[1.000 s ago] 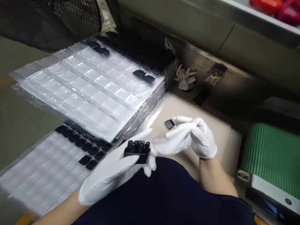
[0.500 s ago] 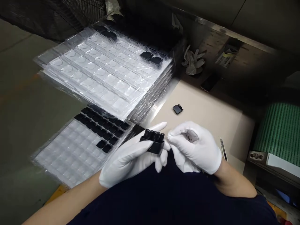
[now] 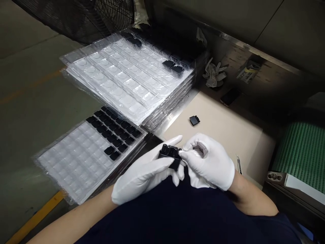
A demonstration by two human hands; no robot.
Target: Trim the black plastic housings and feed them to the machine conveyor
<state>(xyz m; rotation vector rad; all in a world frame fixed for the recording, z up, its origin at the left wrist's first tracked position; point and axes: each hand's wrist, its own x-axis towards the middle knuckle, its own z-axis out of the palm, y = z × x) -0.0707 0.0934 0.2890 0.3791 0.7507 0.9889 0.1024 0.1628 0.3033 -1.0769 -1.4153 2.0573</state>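
Both hands wear white gloves. My left hand [image 3: 144,173] holds a black part [image 3: 170,156] with a row of rounded ends on top, gripped between thumb and fingers. My right hand [image 3: 209,161] has thumb and forefinger pinched together at the right end of that part; whether something small is between the fingertips cannot be made out. Beyond the hands, a small black piece [image 3: 194,120] with a grey face lies on the beige work surface [image 3: 215,118].
Stacked clear trays [image 3: 111,81] with some black pieces stand at the upper left, a lower tray [image 3: 76,159] below them. A green ridged belt [image 3: 302,149] is at right, a pen-like tool [image 3: 239,164] by my right wrist. Crumpled gloves [image 3: 214,74], a phone [image 3: 230,97] and a fan [image 3: 101,17] lie farther back.
My right hand's fingertips have come against the black part, which was slightly apart from them before. The whole view has shifted a little.
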